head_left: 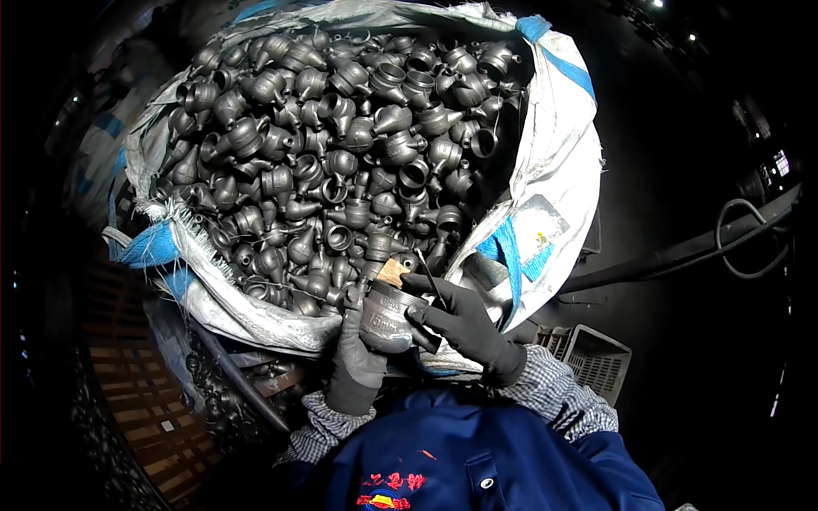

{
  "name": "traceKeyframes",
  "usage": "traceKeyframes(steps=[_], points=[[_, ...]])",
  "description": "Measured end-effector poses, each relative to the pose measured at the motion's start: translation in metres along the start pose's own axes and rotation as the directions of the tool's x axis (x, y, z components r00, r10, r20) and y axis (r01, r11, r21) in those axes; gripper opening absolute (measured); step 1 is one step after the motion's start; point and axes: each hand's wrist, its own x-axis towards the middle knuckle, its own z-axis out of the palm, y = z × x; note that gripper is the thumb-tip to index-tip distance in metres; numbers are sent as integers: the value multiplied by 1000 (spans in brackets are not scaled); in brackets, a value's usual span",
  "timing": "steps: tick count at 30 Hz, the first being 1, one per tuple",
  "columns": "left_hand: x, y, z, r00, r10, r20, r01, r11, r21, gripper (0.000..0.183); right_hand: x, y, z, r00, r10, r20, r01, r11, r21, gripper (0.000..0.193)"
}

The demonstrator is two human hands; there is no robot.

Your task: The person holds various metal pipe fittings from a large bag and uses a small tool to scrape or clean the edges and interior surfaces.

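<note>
Head view: note fingers of the left hand (354, 362) closed around the grey metal fitting (388, 315), between both hands' fingers. Note right hand (467, 319) fingers narrow, apparently on the thin dark rod (431, 279), beside the wooden piece (393, 272). Judge as handwork at the rim. Next, presumably: steady left fingers, controlled right fingertips. Beyond the fingers, see the white sack (562, 140) of similar fittings (342, 163).

The grey-gloved left hand (356, 362) grips a rounded grey metal casting (385, 319) with raised markings; a small tan block (392, 272) shows at its upper edge. The dark-grey-gloved right hand (467, 325) holds a thin dark rod (430, 279) beside it. Beyond, a large white woven sack (564, 140) with blue straps holds many similar grey castings (341, 163).
</note>
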Motion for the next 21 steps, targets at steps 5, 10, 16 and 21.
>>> traceKeyframes(steps=[5, 10, 16, 21], points=[[6, 4, -7, 1000, -13, 10, 14, 997, -79, 55, -13, 20, -3, 976, 146, -159, -128, 985, 119, 34], [1, 9, -4, 999, 0, 50, 2, 999, -35, 58, -23, 25, 9, 969, 245, 27, -245, 945, 217, 43], [-8, 35, 17, 982, 114, 149, -127, 989, 78, 57, -16, 34, -2, 959, 282, 38, -269, 857, 440, 39], [5, 23, -1, 940, 224, 256, -293, 916, 274, 54, -17, 45, -12, 946, 324, 12, -274, 779, 564, 33]])
